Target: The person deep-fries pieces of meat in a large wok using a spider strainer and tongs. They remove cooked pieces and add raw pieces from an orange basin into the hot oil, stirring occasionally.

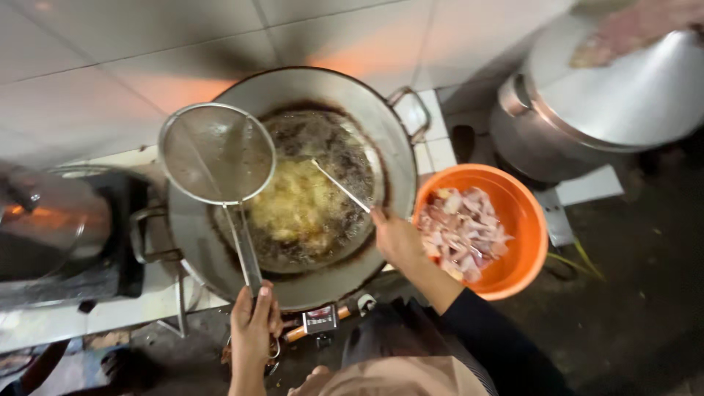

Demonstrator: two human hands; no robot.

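Observation:
My left hand [253,326] grips the handle of a round wire-mesh strainer [217,152], held above the left side of a large metal wok [367,110]. The wok holds bubbling dark oil with pale yellow food frying in the middle [297,202]. My right hand [396,236] holds a thin metal utensil [341,186] whose tip reaches into the oil. Just right of that hand stands an orange plastic bowl [524,213] filled with raw pink meat pieces [462,229].
A big metal pot with a lid [609,95] sits at the upper right. A second burner with a metal pot [51,220] is at the left. The tiled wall [110,66] rises behind the wok. A gas knob [320,320] sits below the wok.

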